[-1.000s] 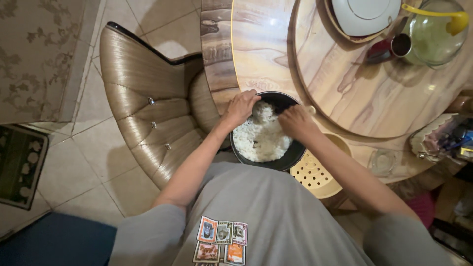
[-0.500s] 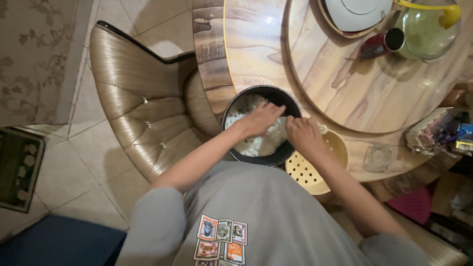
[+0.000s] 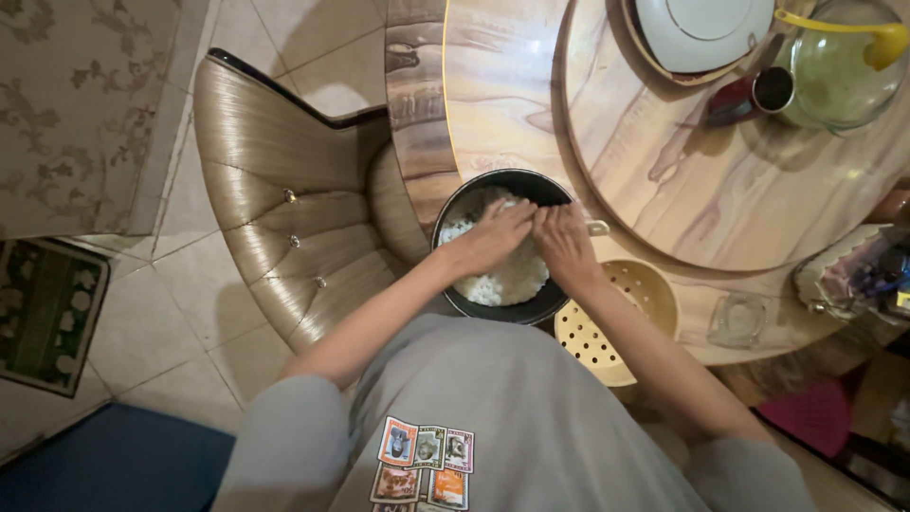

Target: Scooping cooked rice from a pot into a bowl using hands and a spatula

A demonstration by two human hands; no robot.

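Note:
A black pot holding white rice sits at the near edge of the round wooden table. Both hands are inside the pot on top of the rice. My left hand reaches in from the left with fingers extended, touching my right hand, whose fingers also lie flat on the rice. Fingertips of both meet near the pot's middle. Whether either hand grips rice is hidden. A yellow perforated colander lies right of the pot, partly under my right forearm.
A padded beige chair stands left of the table. On the raised turntable are a white plate, a glass jug with a yellow handle and a red cup. A glass ashtray and a basket sit right.
My left hand moved from the pot's far left rim into the middle of the rice. My right hand shifted left, and the two hands now touch.

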